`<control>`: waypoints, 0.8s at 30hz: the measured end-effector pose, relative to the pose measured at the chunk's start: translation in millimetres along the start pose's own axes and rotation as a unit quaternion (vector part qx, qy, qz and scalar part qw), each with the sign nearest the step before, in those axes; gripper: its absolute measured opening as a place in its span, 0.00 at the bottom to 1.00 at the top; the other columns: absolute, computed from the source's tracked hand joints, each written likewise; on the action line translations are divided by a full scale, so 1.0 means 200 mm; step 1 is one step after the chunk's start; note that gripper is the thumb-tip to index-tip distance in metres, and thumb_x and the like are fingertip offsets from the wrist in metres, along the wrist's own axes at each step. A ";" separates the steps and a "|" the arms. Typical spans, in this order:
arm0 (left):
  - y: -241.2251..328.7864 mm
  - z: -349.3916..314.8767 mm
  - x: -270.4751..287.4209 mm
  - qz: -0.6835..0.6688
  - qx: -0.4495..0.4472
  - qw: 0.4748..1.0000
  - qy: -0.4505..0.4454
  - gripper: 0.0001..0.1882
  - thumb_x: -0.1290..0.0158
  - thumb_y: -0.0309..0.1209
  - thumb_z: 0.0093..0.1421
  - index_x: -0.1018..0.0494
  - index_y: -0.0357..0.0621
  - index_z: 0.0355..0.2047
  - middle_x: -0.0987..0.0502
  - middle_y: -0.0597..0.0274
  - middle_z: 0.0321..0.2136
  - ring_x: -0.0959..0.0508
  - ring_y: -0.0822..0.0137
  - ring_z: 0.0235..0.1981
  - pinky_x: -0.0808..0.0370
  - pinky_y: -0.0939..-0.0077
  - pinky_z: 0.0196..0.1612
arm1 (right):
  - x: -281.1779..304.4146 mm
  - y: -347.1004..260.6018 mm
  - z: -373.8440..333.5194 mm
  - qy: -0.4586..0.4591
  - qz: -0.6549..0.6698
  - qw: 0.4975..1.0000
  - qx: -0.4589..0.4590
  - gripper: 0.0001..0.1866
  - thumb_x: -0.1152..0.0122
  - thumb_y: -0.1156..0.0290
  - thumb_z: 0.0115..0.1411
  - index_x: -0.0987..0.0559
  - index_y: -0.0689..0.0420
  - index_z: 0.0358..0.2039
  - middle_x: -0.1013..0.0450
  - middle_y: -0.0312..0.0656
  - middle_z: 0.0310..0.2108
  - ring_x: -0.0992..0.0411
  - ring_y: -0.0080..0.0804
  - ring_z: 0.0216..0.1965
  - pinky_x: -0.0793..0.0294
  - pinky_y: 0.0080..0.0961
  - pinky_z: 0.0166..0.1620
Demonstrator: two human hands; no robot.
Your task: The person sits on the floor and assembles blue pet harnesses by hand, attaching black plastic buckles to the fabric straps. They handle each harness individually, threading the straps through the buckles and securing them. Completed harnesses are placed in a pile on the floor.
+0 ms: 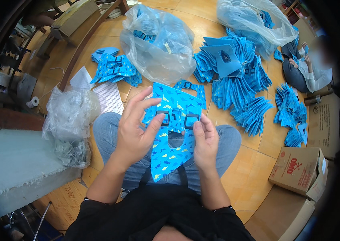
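Observation:
Over my lap hangs a flat blue fabric piece (166, 158) with a dinosaur print, an oval hole and two black plastic buckles. My left hand (131, 130) is at its left edge; the thumb presses on the left buckle (163, 118), while the upper fingers stretch out apart. At the other edge my right hand (206, 142) pinches the piece beside the right buckle (192, 121), thumb in front and fingers partly hidden behind. Just beyond lies another printed piece (200, 94) with a buckle.
Large heaps of blue pieces (234, 76) lie at the far right, below a clear bag (258, 24). Another filled bag (158, 44) stands ahead, beside a small stack (117, 68). Crumpled plastic (67, 120) is at left, cardboard boxes (298, 170) at right. Another person (310, 70) sits far right.

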State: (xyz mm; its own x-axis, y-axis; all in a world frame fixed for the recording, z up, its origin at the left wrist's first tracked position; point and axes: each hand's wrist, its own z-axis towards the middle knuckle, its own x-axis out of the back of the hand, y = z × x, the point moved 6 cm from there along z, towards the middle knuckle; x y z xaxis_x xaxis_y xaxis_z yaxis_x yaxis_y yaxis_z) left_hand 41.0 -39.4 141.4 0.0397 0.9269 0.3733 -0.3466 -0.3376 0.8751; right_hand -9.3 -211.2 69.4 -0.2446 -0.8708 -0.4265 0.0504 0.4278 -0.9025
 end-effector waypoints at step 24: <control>0.03 0.03 -0.06 0.102 -0.081 0.988 -0.077 0.16 0.40 0.27 0.54 0.26 0.38 0.43 0.23 0.51 0.43 0.24 0.60 0.42 0.29 0.71 0.45 | 0.08 -0.06 0.01 -0.067 -0.119 0.990 -0.031 0.19 0.48 0.69 0.66 0.29 0.65 0.55 0.26 0.34 0.36 0.33 0.12 0.33 0.34 0.10 0.35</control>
State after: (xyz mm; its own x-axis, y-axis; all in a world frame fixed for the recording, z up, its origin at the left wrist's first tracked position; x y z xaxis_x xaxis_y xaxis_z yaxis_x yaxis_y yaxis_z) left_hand 43.5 -53.3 144.2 0.0922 0.8018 0.5904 -0.5074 -0.4724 0.7207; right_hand -11.2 -229.7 72.8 -0.1121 -0.9711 -0.2107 -0.0533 0.2176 -0.9746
